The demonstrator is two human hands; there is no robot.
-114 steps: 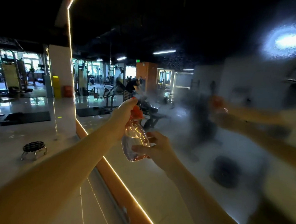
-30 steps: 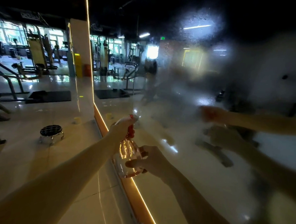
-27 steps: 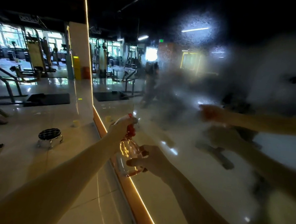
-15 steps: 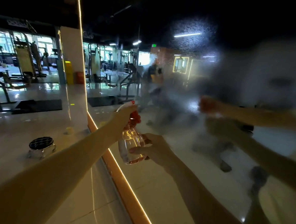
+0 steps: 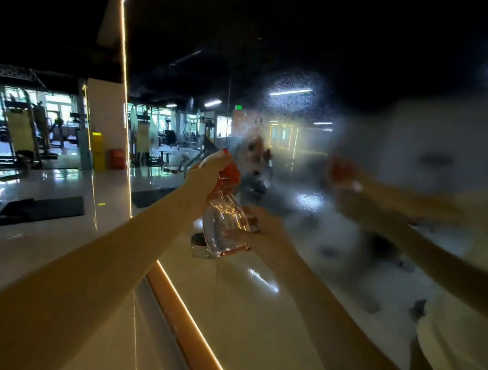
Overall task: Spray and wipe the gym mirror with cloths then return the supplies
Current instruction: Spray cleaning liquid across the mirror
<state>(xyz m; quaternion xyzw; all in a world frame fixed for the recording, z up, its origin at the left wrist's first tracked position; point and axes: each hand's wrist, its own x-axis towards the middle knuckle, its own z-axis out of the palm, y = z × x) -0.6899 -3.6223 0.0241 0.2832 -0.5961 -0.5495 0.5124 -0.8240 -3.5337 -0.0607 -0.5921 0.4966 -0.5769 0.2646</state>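
A clear spray bottle (image 5: 223,226) with a red trigger head is held up in front of the gym mirror (image 5: 334,218). My left hand (image 5: 206,177) grips the red head from the left, fingers around the trigger. My right hand (image 5: 258,231) cups the bottle's lower body from the right. The nozzle points at the glass. Mist and droplets fog the mirror's middle and right, blurring the reflection of my arms. No cloth is in view.
The mirror's orange frame with a lit strip (image 5: 180,303) runs along its lower edge and up its left side. Left of it a shiny tiled floor (image 5: 36,244) holds a dark mat (image 5: 38,209), a white pillar (image 5: 104,126) and gym machines.
Both hands have raised the bottle higher and a little right along the mirror. The view has tilted up and the small stool has dropped out of sight. The grip is unchanged.
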